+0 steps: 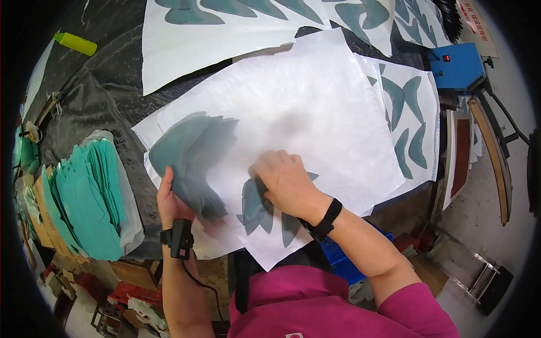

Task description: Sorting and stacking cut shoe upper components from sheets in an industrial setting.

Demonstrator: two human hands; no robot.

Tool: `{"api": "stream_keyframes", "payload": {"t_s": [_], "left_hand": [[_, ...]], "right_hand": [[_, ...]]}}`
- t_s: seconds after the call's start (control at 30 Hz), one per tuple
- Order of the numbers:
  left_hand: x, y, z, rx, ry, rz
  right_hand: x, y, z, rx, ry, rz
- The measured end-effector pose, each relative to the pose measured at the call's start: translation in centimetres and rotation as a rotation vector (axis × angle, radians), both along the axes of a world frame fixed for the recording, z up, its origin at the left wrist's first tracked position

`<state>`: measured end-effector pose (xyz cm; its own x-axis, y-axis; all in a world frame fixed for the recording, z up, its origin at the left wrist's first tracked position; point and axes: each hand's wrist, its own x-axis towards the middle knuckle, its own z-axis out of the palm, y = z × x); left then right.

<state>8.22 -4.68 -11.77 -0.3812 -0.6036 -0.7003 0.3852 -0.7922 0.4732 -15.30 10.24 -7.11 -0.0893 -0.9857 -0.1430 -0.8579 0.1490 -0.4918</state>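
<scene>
A fanned stack of curved grey-green cut pieces (183, 149) rests against my left hand (173, 198), whose thumb lies over its near edge; the other fingers are hidden beneath. My right hand (290, 183) is bent over smaller grey-green pieces (256, 208) on the white sheet (338, 129), its fingers curled down at their upper edge. The fingertips are partly hidden, but one piece runs up into them. Another dark piece (289, 228) lies on the sheet under my right wrist.
More white sheets with grey-green pieces (414, 98) lie at the far side and right. At left stands a pile of turquoise sheets (90, 197). A yellow-green bottle (76, 43) lies on the black table cover (107, 107). A blue machine (457, 66) stands far right.
</scene>
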Motion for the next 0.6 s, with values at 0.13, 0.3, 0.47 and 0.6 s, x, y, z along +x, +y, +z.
{"api": "stream_keyframes", "payload": {"t_s": [0.13,0.3,0.47,0.6], "left_hand": [[-0.3,0.2,0.0,-0.017,0.018,0.002],[-0.1,0.3,-0.2,-0.020,0.038,-0.004],[0.3,0.3,-0.3,-0.033,0.004,0.026],[-0.8,0.3,-0.5,-0.030,0.040,0.008]], "right_hand": [[-2.2,0.6,-0.6,0.095,-0.274,0.140],[-7.5,1.6,4.9,0.112,-1.158,-0.461],[-7.8,2.7,6.0,0.629,-0.862,0.063],[-4.0,7.8,1.2,0.203,-0.227,0.129]]}}
